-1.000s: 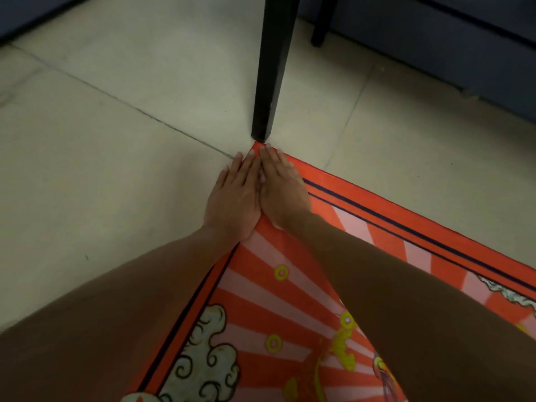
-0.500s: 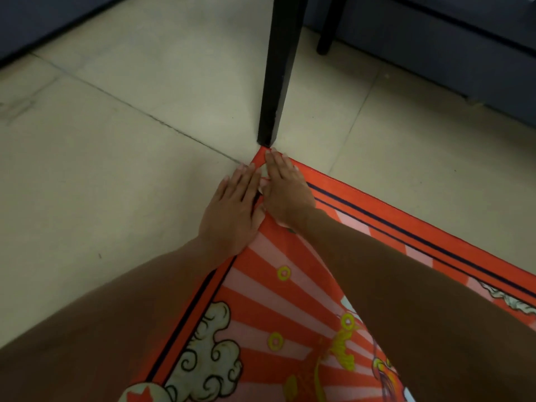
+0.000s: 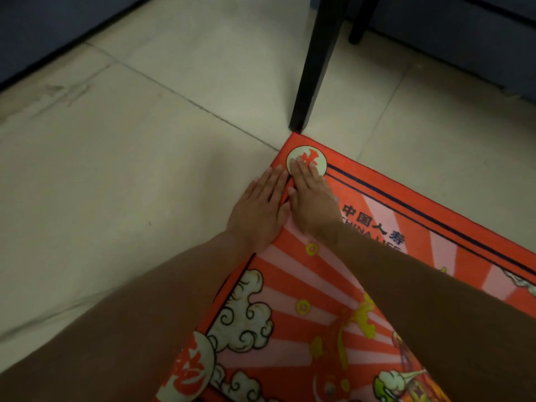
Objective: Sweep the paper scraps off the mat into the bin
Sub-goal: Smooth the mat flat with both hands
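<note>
Mat [image 3: 333,285]: red, striped, with cloud prints; fills the view from 3 to 6 o'clock, its corner at centre.
Left hand [image 3: 258,210]: flat, palm down, fingers spread straight, on the mat's left edge, partly over the floor [image 3: 116,169].
Right hand [image 3: 311,198]: flat, fingers extended, tips on the round emblem [image 3: 307,158] at the corner.
Hands: side by side, touching.
Leg [image 3: 316,68]: black, at 12 o'clock, foot just beyond the corner.

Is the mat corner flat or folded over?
Flat. The mat corner lies spread on the floor, its round emblem showing, both hands flat beside it.
</note>
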